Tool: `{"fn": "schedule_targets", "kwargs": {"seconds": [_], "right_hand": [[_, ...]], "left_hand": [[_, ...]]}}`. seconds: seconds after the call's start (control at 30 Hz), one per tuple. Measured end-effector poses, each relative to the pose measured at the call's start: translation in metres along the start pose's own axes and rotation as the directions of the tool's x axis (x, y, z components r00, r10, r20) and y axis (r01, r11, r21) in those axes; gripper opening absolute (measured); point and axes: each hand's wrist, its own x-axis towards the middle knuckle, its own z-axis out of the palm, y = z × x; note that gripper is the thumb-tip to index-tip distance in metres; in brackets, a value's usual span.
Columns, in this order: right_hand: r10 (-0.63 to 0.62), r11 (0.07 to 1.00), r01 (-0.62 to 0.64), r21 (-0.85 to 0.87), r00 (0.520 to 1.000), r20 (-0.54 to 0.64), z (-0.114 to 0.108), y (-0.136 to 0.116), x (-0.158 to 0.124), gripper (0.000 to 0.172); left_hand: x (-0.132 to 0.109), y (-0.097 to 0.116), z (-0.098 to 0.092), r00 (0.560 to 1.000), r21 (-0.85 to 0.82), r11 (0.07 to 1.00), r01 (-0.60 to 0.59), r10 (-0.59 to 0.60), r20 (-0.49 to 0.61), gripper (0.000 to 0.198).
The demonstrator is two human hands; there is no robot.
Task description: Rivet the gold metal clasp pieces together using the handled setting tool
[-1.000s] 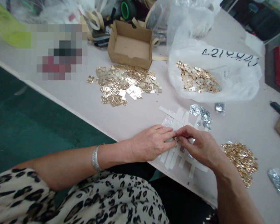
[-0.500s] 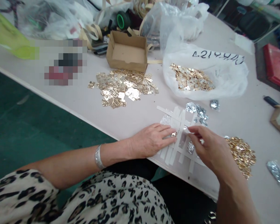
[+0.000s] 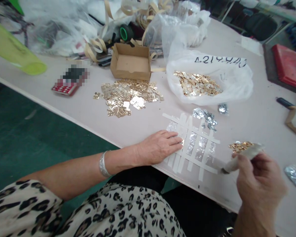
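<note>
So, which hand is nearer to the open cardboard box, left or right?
The left hand is nearer, below the cardboard box; the right hand is farther, toward the lower right.

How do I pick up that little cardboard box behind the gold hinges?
Grip the open cardboard box by its two short end walls, coming down from above with one hand on each. It has no lid and low walls, so each hand fits over a rim.
</note>
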Motion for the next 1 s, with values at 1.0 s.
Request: {"fn": "schedule_targets", "kwargs": {"seconds": [1.0], "right_hand": [[0.302, 0.372, -0.244, 0.895, 0.944, 0.131, 0.094, -0.058, 0.028, 0.042]], "left_hand": [[-0.001, -0.002, 0.003, 0.997, -0.108, 0.994, 0.027, -0.034, -0.062, 0.026]]}}
